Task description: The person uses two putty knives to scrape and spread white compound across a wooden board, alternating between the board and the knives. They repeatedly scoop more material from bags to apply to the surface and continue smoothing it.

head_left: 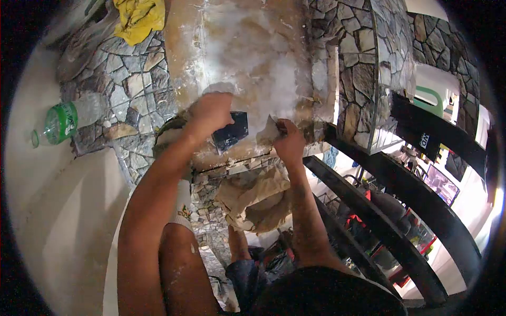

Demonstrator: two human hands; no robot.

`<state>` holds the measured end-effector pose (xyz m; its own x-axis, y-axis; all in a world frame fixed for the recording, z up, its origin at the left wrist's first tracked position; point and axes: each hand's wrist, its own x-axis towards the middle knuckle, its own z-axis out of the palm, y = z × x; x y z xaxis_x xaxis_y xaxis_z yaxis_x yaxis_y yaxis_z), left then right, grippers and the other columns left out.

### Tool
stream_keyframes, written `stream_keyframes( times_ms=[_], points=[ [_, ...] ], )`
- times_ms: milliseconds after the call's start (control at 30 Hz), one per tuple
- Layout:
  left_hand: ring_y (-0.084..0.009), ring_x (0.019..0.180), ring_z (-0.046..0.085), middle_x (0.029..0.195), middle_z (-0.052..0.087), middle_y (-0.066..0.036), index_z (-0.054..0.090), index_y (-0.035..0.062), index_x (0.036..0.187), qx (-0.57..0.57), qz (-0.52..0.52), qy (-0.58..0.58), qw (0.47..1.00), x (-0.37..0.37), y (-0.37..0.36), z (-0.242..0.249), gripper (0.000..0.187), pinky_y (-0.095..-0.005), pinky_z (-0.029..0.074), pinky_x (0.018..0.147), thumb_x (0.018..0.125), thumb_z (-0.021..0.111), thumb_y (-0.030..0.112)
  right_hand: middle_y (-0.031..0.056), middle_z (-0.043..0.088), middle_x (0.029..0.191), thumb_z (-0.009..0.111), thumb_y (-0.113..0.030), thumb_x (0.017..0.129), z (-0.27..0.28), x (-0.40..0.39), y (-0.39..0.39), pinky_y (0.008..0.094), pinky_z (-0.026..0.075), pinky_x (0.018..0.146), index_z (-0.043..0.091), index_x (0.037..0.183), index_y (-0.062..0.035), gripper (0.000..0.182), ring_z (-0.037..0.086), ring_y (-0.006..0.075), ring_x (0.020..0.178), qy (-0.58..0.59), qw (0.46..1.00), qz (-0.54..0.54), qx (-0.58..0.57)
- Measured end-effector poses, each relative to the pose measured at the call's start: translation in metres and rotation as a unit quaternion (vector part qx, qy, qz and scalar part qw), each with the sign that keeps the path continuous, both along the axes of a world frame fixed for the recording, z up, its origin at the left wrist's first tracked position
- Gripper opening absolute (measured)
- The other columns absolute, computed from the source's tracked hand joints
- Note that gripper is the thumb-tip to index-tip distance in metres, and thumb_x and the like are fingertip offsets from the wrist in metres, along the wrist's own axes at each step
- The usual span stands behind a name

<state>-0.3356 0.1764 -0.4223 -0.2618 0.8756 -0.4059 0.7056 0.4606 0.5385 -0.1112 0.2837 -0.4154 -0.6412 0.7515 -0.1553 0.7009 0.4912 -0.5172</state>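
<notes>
My left hand (211,111) is closed over the worn step-like surface (253,58), which is tan with white smears. Its thumb meets the edge of a black flat rectangular piece (232,132) dusted with white; the fingers' undersides are hidden. To its right, my right hand (290,141) pinches a thin grey pointed piece (270,129), whose exact kind I cannot make out. Below and between my forearms is a crumpled brown paper bag (253,197) with its mouth open.
A clear plastic bottle with a green label (61,122) is at the left. A yellow cloth (138,20) lies at the upper left on stone-patterned tiles (129,79). Dark curved bars (369,210) run down the right, with cluttered goods and a screen (440,184) beyond.
</notes>
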Motion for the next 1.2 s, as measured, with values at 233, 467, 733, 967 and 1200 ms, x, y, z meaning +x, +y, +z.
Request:
stream_keyframes(
  times_ms=[233,467,733,967,1200],
  points=[
    [-0.0233,0.071,0.064,0.084,0.067,-0.010,0.063,0.0003,0.093,0.080,0.217,-0.243,0.942,-0.004,-0.032,-0.016,0.040,-0.0374,0.051,0.069,0.068,0.079,0.027,0.0157,0.066,0.097,0.054,-0.002,0.062,-0.010,0.009,-0.003,0.0418,0.050,0.080,0.064,0.103,-0.0082,0.042,0.063,0.0353,0.091,-0.025,0.998,0.016,0.047],
    [-0.0310,0.076,0.065,0.082,0.066,-0.015,0.063,0.0005,0.086,-0.163,-0.059,-0.268,0.948,0.094,-0.088,-0.025,0.027,-0.0420,0.051,0.071,0.075,0.070,0.024,0.0170,0.064,0.099,0.054,0.000,0.062,-0.006,0.004,-0.006,0.0432,0.047,0.083,0.063,0.105,-0.0083,0.045,0.060,0.0364,0.094,0.021,0.999,0.028,0.005],
    [-0.0386,0.136,0.025,0.146,0.027,-0.022,0.044,0.0121,0.136,0.116,-0.102,0.266,0.951,0.068,-0.078,-0.009,0.062,-0.0558,0.021,0.109,0.077,0.063,0.023,0.0154,0.054,0.113,0.058,0.002,0.061,0.010,-0.007,-0.020,0.0463,0.043,0.087,0.054,0.117,-0.0095,0.057,0.051,0.0381,0.104,-0.048,0.994,0.089,0.050],
    [-0.0384,0.142,0.007,0.153,0.010,-0.018,0.028,0.0179,0.146,-0.017,-0.143,0.249,0.958,0.065,-0.094,-0.016,0.077,-0.0605,0.011,0.110,0.079,0.062,0.033,0.0121,0.053,0.118,0.057,-0.006,0.072,-0.005,-0.057,-0.066,0.0478,0.035,0.090,0.053,0.121,-0.0137,0.050,0.050,0.0308,0.108,-0.053,0.967,0.187,0.165],
    [-0.0368,0.141,0.011,0.153,0.014,-0.018,0.028,0.0167,0.146,0.021,-0.134,0.200,0.970,0.060,-0.098,-0.012,0.074,-0.0589,0.015,0.110,0.082,0.059,0.039,0.0106,0.055,0.113,0.055,-0.016,0.080,-0.007,-0.085,-0.054,0.0510,0.035,0.087,0.053,0.122,-0.0156,0.043,0.052,0.0294,0.106,-0.131,0.974,0.108,0.150]
  ],
)
